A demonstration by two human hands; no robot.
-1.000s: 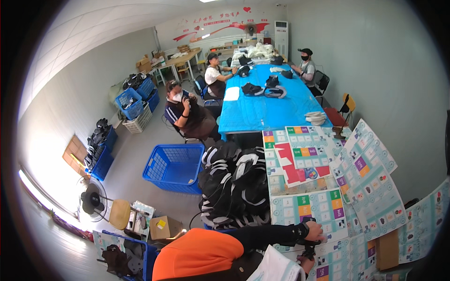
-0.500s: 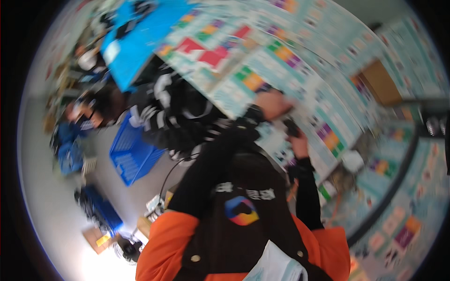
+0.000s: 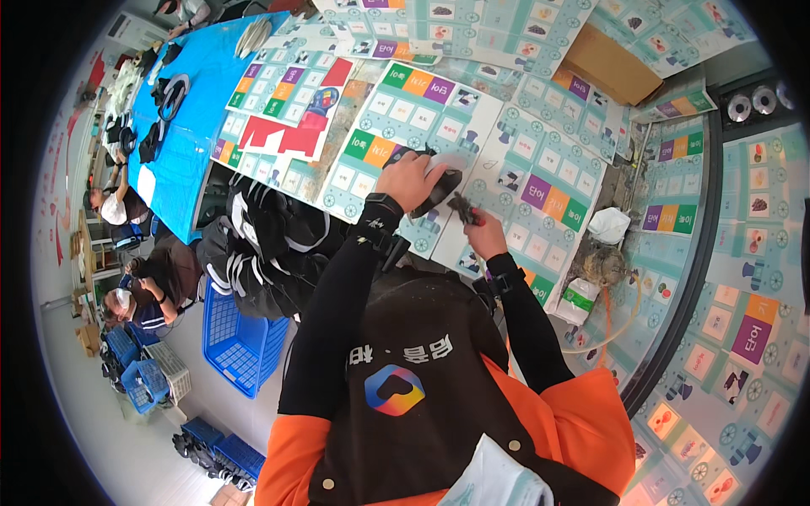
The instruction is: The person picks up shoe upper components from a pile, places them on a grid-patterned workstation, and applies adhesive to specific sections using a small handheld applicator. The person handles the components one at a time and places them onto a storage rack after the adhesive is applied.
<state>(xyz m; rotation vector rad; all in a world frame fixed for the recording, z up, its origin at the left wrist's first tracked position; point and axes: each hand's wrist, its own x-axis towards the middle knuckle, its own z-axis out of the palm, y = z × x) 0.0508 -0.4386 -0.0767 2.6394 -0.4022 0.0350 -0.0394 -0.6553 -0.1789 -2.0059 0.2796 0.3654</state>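
My left hand (image 3: pixel 409 180) is closed on a black curved piece (image 3: pixel 440 196) with a pale part beside the thumb; its exact kind does not show. The piece is held just over the table covered in printed sheets (image 3: pixel 422 126). Close to its right side, my right hand (image 3: pixel 485 234) grips a small dark, bristly-looking tool (image 3: pixel 461 209), its tip pointing toward the black piece. A bit of red shows by the right fingers. The two held things appear close together, with a small gap between them.
Left of the table lies a heap of black-and-white striped pieces (image 3: pixel 253 244), above a blue plastic basket (image 3: pixel 240 341). A cardboard box (image 3: pixel 612 63) stands at the back right. A white packet (image 3: pixel 578 299) sits by the right edge. Co-workers sit around a blue table (image 3: pixel 181 110).
The view has turned and steadied. My left hand now shows further left and the black piece is visible in it. My right hand has shifted left in the picture, still holding the dark tool.
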